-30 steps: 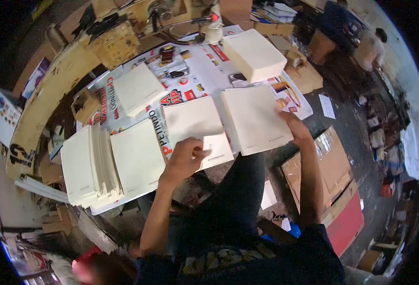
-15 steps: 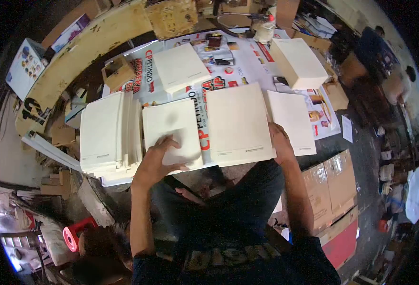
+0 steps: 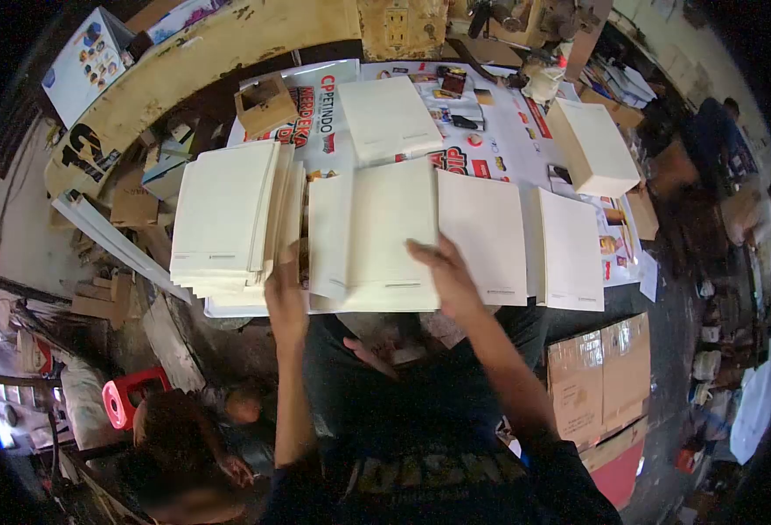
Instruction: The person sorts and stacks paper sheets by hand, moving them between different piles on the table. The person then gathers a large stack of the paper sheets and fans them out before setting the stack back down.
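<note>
Cream printed sheets lie in a row along the table's near edge. My right hand is over the right edge of the middle stack, its fingers stretched out and slightly blurred. A narrow strip of a cream sheet shows along that stack's left side. My left hand is at this sheet's lower left edge, beside the thick left pile; its fingers are smeared, and I cannot tell whether they grip paper. Right of my right hand lies another cream sheet stack, then a further one.
A banner-like printed sheet covers the table. Behind the row are a flat cream stack, a tall cream block and an open cardboard box. Cartons stand at the right. Another person's hand shows at lower left.
The view has swung left, so the table sits further right. My right hand has left the right-hand stack for the middle one; my left hand has moved from the middle stack to its left side.
</note>
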A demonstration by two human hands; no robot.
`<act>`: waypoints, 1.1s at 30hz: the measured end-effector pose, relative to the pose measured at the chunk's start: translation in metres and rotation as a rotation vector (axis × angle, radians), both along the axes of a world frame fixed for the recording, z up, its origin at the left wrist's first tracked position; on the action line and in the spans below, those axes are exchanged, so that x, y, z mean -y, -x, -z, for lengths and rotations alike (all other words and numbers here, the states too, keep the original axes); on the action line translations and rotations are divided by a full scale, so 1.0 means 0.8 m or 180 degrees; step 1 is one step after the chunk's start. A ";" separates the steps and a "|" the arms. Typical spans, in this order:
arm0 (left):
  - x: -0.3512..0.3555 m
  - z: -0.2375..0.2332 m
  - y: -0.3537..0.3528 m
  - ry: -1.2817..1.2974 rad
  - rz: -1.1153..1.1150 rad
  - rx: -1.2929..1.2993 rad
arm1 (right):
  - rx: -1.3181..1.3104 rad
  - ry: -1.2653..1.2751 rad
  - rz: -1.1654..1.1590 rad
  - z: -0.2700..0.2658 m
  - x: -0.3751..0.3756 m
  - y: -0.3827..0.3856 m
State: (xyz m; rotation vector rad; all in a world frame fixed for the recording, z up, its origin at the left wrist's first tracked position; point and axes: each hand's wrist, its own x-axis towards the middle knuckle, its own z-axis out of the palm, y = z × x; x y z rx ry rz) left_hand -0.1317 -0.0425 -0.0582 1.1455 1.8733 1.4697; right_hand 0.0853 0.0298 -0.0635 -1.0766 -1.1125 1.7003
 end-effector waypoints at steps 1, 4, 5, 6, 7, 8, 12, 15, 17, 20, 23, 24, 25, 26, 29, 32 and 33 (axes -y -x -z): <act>-0.007 -0.002 0.001 0.0132 0.0174 -0.0346 | 0.0294 -0.0261 -0.0152 0.027 -0.010 0.015; -0.019 -0.016 0.000 0.0190 0.0126 -0.1221 | -0.0429 0.0052 -0.0567 0.011 -0.005 0.039; -0.024 -0.017 0.002 -0.0045 0.0031 -0.1815 | -0.0679 0.0095 -0.0622 0.014 -0.003 0.039; -0.025 -0.019 0.005 -0.0075 0.0028 -0.1833 | -0.0927 0.0132 -0.0674 0.016 -0.002 0.039; -0.020 -0.045 0.000 0.0091 -0.0094 -0.1574 | -0.0941 0.0109 -0.0665 0.013 0.004 0.035; -0.013 -0.070 -0.007 0.0260 -0.0204 -0.1312 | -0.0677 -0.0082 -0.0647 0.005 0.012 0.028; -0.005 -0.094 0.035 -0.0982 -0.0121 -0.1442 | -0.0347 -0.0196 -0.0923 -0.076 0.044 0.002; -0.011 -0.093 0.171 -0.0942 -0.0419 -0.1771 | -0.0344 -0.1684 -0.0597 -0.127 0.072 -0.023; -0.029 -0.114 0.181 -0.0887 -0.0937 -0.2693 | -0.2345 -0.0780 -0.0576 -0.191 0.104 -0.046; -0.042 -0.032 0.263 0.0161 -0.0826 -0.3101 | -0.3156 0.0264 -0.1132 -0.283 0.151 -0.092; -0.050 -0.016 0.244 0.0909 -0.1345 -0.3255 | -0.3034 0.0904 -0.1274 -0.304 0.146 -0.130; -0.050 -0.011 0.232 0.1508 -0.2153 -0.4494 | -0.2885 0.0773 -0.1315 -0.303 0.141 -0.140; -0.057 -0.015 0.226 0.1476 -0.2096 -0.4499 | -0.2720 0.0669 -0.1377 -0.302 0.134 -0.148; -0.061 -0.041 0.198 0.0785 -0.2013 -0.4366 | -0.2541 0.0563 -0.1458 -0.301 0.128 -0.155; -0.079 -0.086 0.079 -0.0313 -0.1100 -0.3679 | -0.1852 -0.0284 -0.0273 -0.275 0.135 -0.170; -0.085 -0.091 -0.063 -0.0794 0.1156 -0.2592 | 0.0848 -0.2479 0.1914 -0.172 0.058 -0.235; -0.087 -0.077 -0.119 -0.0977 0.1581 -0.2327 | 0.1372 -0.2530 0.2493 -0.135 0.032 -0.261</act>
